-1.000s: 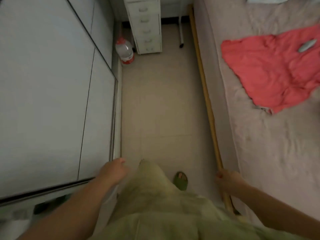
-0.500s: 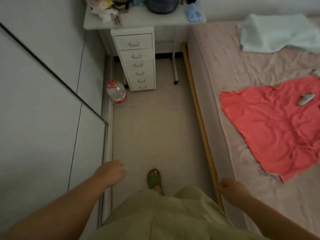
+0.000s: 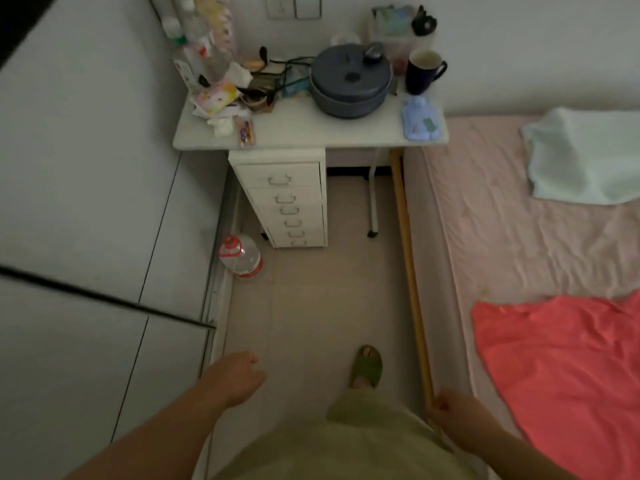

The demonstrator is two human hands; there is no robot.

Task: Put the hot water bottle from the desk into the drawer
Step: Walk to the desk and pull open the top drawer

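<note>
From the head camera I see the pale blue hot water bottle (image 3: 421, 120) lying flat at the right front corner of the white desk (image 3: 298, 131), just beside a grey lidded pot (image 3: 349, 81) and a dark mug (image 3: 423, 71). Under the desk stands the drawer unit (image 3: 289, 199), every drawer closed. My left hand (image 3: 239, 375) hangs low over the floor, fingers loosely curled, holding nothing. My right hand (image 3: 453, 412) is also empty and half curled, beside the bed's wooden rail (image 3: 410, 271).
</note>
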